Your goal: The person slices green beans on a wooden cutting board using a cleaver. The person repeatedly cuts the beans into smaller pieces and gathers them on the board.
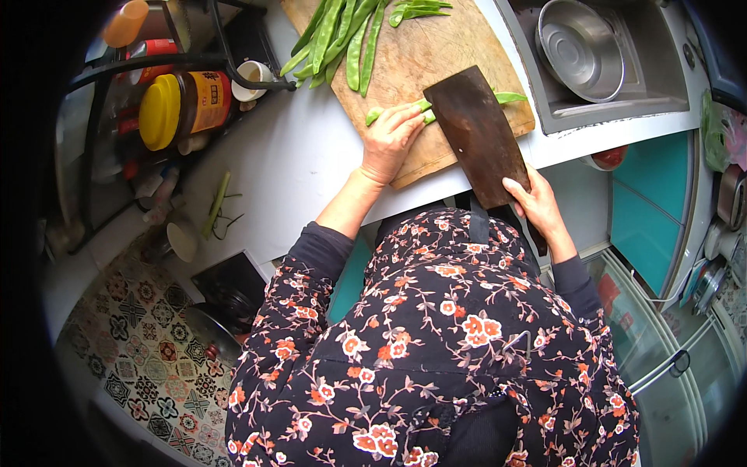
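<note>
On the wooden cutting board, my left hand presses a few flat green bean pods down with its fingertips. My right hand grips a dark, broad-bladed cleaver near the handle end. The blade lies across the beans just right of my left fingers and hides part of them; a pod end shows beyond it. A pile of whole flat green beans rests at the board's upper left. Several shorter bean pieces lie at its top edge.
Right of the board is a sink with a metal basin. A black rack at left holds a yellow-lidded jar, bottles and a white cup. A green stalk lies on the white counter.
</note>
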Demonstrator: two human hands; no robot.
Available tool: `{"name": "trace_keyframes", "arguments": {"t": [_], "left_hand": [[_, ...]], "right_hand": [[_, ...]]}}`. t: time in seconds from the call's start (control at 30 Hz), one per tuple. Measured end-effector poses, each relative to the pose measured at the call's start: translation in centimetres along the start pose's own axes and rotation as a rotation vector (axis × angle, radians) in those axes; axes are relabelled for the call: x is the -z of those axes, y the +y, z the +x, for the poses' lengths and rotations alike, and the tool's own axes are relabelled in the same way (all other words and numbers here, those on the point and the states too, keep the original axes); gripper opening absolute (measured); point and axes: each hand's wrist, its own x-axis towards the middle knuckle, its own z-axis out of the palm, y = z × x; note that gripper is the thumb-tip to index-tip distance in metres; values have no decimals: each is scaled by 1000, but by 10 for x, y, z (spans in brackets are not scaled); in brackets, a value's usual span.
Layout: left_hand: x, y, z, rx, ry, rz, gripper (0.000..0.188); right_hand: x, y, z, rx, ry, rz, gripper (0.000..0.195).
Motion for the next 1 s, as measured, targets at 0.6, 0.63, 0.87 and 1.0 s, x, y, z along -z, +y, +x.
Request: {"name": "trace_keyframes", "arguments": {"t": [0.6, 0.63, 0.87, 1.0], "left_hand": [[-4, -3, 1, -32, 47, 2, 18], [-4, -3, 1, -31, 53, 6, 18], [-4, -2, -1, -31, 56, -3, 20], [-1, 0, 4, -5, 38, 30, 19]], "right_hand": [[-4, -5, 16, -6, -129, 26, 46], [-4, -5, 11, 0, -132, 51, 47], [-20, 2, 29, 127, -148, 73, 47], [-15, 14, 18, 101, -111, 27, 45]]}}
